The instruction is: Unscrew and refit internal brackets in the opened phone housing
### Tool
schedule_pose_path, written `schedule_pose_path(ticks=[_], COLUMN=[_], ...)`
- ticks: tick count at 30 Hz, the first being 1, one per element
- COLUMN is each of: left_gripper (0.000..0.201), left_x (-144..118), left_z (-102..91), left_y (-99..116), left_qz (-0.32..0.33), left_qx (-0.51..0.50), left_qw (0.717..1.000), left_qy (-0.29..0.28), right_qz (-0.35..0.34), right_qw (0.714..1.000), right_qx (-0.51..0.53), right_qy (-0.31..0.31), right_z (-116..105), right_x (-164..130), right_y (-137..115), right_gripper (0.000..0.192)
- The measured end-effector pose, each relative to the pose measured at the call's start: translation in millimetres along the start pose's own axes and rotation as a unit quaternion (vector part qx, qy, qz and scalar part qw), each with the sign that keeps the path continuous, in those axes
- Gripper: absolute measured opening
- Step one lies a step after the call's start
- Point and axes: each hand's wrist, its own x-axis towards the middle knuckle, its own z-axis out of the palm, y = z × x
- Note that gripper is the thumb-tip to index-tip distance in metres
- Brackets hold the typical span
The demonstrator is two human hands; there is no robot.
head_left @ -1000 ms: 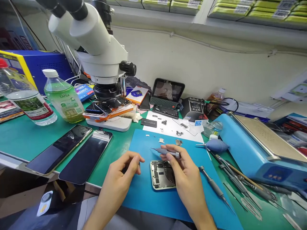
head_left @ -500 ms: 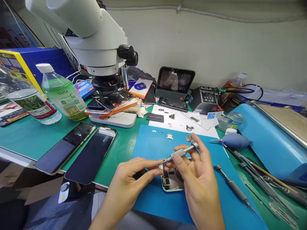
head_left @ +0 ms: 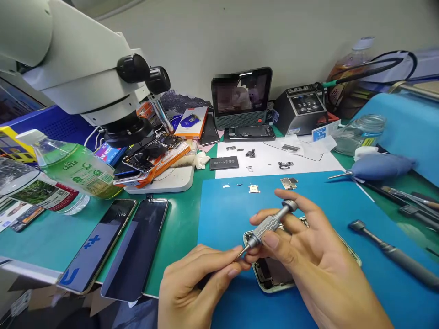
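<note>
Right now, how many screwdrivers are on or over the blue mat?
2: one screwdriver held in the right hand, its tip at the left hand's fingers; a second screwdriver lying right on the blue mat.

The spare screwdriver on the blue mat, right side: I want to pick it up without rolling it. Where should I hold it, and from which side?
Take the spare screwdriver by its thick grey handle, mid-length, coming straight down from above. It lies flat on the blue mat, cap end toward the opened phone, with bare mat along both flanks.

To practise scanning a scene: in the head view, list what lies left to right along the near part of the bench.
Two phones → left hand → small screwdriver held by right hand over the opened phone → second screwdriver on the blue mat.
</note>
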Motion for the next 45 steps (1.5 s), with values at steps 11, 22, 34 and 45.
schedule_pose_path(ticks=[11,22,34,45], left_gripper=[0.021,0.026,0.025,0.028], left_x=[4.2,9.3,8.9,9.4], left_z=[-7.6,-14.3,-17.6,-18.5], left_y=[-2.4,-4.5,-0.8,-0.6], left_qz=[0.024,0.041,0.016,0.019], left_qx=[-0.006,-0.030,-0.018,-0.007], left_qw=[0.999,0.994,0.993,0.992], left_qy=[-0.045,-0.093,-0.115,-0.121], right_qz=[0.019,0.125,0.110,0.124], right_qw=[1.000,0.992,0.991,0.989], right_qx=[-0.010,0.029,0.076,0.071], right_qy=[-0.011,-0.002,-0.023,-0.025], right_z=[-3.2,-3.1,-2.1,-0.6], right_x=[-4.1,-10.3,-12.5,-10.3], right_y=[-2.0,-6.1,-8.2,-9.9], right_gripper=[0.043,0.058,0.058,0.057])
